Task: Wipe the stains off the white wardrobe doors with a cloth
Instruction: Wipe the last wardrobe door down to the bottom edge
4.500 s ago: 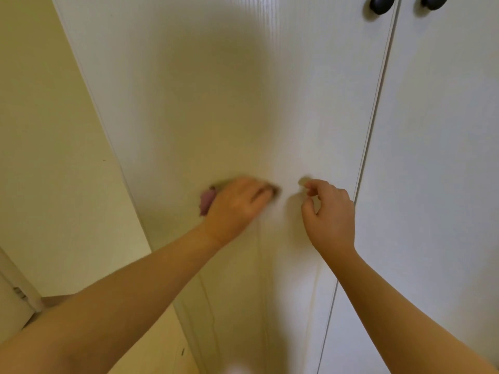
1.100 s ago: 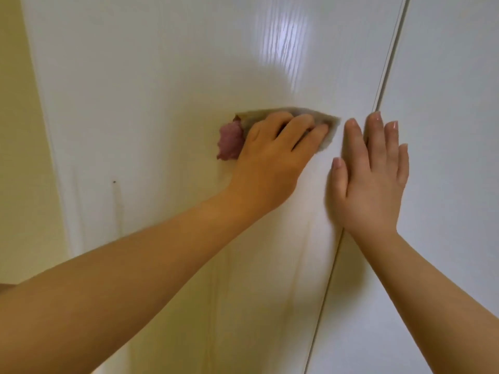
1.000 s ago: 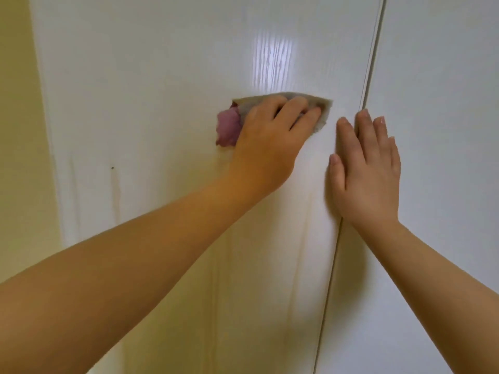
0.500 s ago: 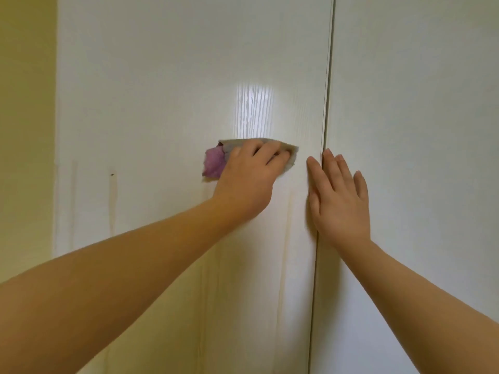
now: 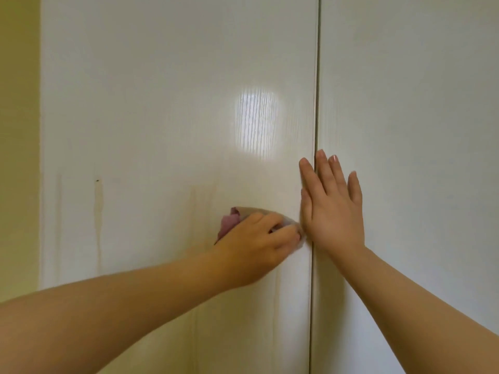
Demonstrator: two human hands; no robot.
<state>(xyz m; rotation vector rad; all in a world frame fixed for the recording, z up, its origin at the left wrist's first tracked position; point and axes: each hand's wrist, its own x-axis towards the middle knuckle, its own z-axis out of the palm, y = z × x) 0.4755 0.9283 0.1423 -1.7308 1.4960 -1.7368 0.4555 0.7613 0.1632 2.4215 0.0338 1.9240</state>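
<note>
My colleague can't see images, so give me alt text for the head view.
A person's left hand holds a cloth against the left wardrobe door beside the door gap; the right hand lies flat across that gap. Faint yellowish drip stains streak the left door.

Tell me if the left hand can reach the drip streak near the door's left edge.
Probably yes: bare door lies between the left hand, holding its cloth, and the drip streak.

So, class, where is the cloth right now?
In the head view, the cloth lies low and centre on the left wardrobe door, under the left hand, just left of the gap between the doors and beside the flat right hand.
</note>
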